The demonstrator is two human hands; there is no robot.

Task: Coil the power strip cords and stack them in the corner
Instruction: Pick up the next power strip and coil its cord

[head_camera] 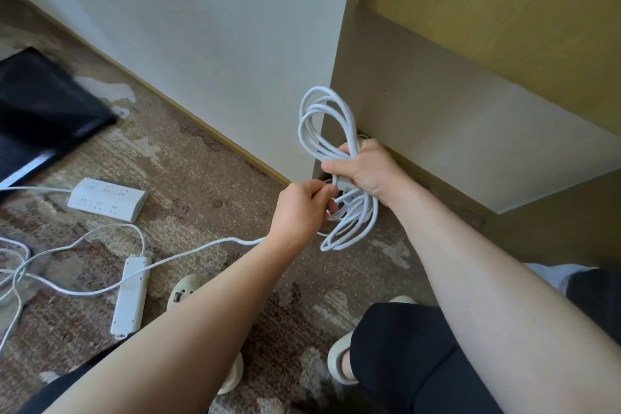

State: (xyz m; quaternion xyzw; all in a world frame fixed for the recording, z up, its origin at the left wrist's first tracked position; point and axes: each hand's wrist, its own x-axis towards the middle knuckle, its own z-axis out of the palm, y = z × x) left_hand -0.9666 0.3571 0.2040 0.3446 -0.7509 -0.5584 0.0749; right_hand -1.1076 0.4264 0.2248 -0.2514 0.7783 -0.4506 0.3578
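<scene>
Head view. Mid-coil: a white coil [331, 158] held up near the corner [324, 175] where wall [201, 27] meets cabinet [420, 104], at about 1 o'clock from frame centre. Right hand [364, 170] wrapped round the middle of the coil, fingers curled tight, thumb laid across the strands; loops standing above the fist and hanging below it. Left hand [302, 210], just at 8 o'clock of the right, pinching the cord between thumb and curled fingers [327, 193], feeding the next turn. Loose cord [188, 254] trailing from under the left wrist toward 8 o'clock across the carpet [208, 178] and into a tangle at the left edge. Two more strips flat on the carpet: a wide strip [107, 199] at 9 o'clock, a narrow strip [131, 296] at 7 o'clock, cords uncoiled.

Likely next: slide the left hand back along the slack, bring another loop up to the right fist, keep loop size even. Stacking in the corner not yet begun for this one; something white at the floor there, too hidden to tell.
</scene>
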